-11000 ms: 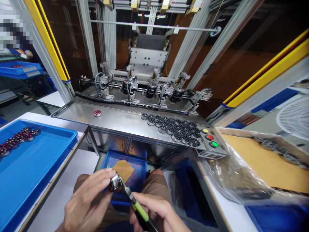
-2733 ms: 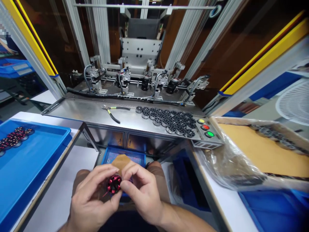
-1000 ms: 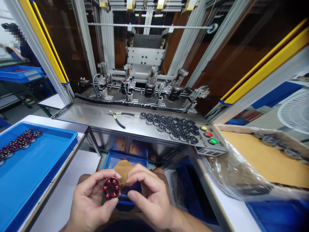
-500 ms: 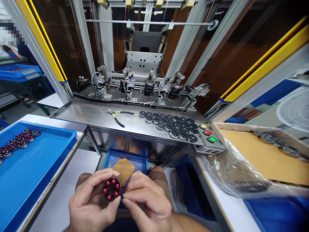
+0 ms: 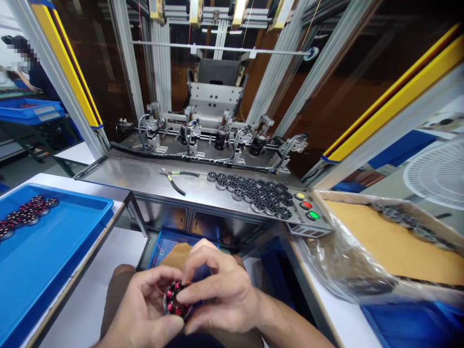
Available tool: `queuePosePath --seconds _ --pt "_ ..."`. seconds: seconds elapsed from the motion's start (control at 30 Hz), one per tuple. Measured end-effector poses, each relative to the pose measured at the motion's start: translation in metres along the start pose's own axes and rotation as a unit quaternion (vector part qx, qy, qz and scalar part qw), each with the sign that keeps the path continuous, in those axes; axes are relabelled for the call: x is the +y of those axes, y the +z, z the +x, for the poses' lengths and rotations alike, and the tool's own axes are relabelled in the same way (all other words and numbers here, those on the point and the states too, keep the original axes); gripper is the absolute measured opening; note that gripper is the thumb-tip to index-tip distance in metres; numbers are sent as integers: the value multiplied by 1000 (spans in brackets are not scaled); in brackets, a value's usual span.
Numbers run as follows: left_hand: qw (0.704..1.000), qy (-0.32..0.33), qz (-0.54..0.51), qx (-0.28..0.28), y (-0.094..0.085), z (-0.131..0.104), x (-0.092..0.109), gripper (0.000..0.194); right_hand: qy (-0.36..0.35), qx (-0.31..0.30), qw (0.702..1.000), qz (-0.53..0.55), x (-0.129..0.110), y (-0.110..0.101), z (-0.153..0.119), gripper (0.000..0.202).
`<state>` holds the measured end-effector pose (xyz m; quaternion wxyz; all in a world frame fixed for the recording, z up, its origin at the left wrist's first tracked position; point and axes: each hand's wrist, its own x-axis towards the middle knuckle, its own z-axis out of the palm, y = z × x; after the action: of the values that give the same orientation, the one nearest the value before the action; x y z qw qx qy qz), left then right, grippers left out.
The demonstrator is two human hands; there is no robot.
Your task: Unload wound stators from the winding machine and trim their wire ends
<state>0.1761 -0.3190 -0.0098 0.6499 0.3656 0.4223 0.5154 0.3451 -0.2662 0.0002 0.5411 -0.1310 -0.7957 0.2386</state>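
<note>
A round black part with red wire coils (image 5: 171, 300) is held low in front of me, above my lap. My left hand (image 5: 147, 307) grips it from the left, thumb at its lower edge. My right hand (image 5: 221, 295) bends over its right side, with fingers on the rim and across the coils; whether it also pinches a wire is hidden. A thin reddish wire shows by the part's upper left. Pliers (image 5: 176, 182) with black and yellow-green handles lie on the metal ledge (image 5: 119, 173), left of many black ring parts (image 5: 253, 191).
A blue tray (image 5: 61, 241) with coiled parts is at left. At right are three buttons (image 5: 306, 205) and a plastic-lined box (image 5: 362, 232) of parts. The winding machine (image 5: 213, 101) stands ahead. A co-worker (image 5: 39, 72) is at far left.
My right hand has moved from beside the coiled part to over its right side. The part has shifted slightly down and right with my left hand. The view has tilted a little.
</note>
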Motion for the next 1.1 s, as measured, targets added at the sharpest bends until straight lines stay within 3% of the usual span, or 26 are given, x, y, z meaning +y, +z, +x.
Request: queuePosePath --seconds 0.13,0.27,0.33,0.47,0.6,0.77,0.9,1.0,1.1 --pt "998 -31 -23 -41 0 2 0 49 -20 -12 1000 -5 -3 0 1 28" --pt "995 -75 -47 -51 -1 4 2 51 -27 72 995 -68 -9 10 -10 13" --pt "995 -65 -58 -40 0 5 2 53 -34 138 984 -106 -11 20 -16 4" --pt "996 82 -22 12 -1 10 -5 43 -56 255 952 -162 -15 34 -21 10" --pt "966 246 79 -5 -10 15 -9 46 -33 236 950 -200 -21 38 -19 13" --pt "938 324 123 -8 -19 15 -13 49 -3 314 929 -196 -22 53 -16 8" --pt "947 306 93 24 -13 10 -16 45 72 320 935 -135 -21 65 -16 16" --pt "971 221 29 90 -4 6 -15 41 114 302 942 -91 -22 65 -17 20" --pt "989 131 8 73 -3 6 -10 62 103 275 952 -85 -17 59 -18 19"
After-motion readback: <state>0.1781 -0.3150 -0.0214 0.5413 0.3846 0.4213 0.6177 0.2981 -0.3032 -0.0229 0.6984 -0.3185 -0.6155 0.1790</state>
